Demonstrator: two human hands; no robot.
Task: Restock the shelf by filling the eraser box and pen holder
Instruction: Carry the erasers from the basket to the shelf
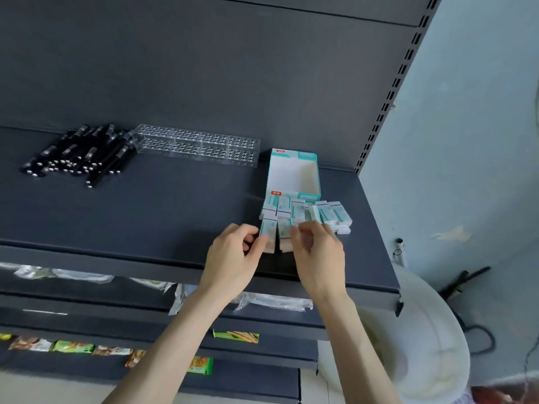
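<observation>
Erasers (318,214) in white and teal sleeves lie in a loose heap on a dark shelf (145,217), touching the front wall of the eraser box (293,173). The box is open at the top and shows a bare white floor; no eraser is in it yet. Its long axis runs away from the person, toward the back panel.

Both hands work at the near edge of the heap. The left hand (233,255) pinches the left eraser (269,231) between thumb and fingertips. The right hand (319,255) curls its fingers over the right eraser (284,233), just beside the first, and seems to grip it. These 2 erasers lie with their long axes pointing at the box, matching its direction.

The box sits straight beyond the hands, past the heap, roughly between them, with the right hand slightly nearer. The likely next move is a short lift forward over the heap and the low front wall.

Well to the left, black pens (78,154) lie heaped beside a clear pen holder (195,145), whose holes look unfilled.
</observation>
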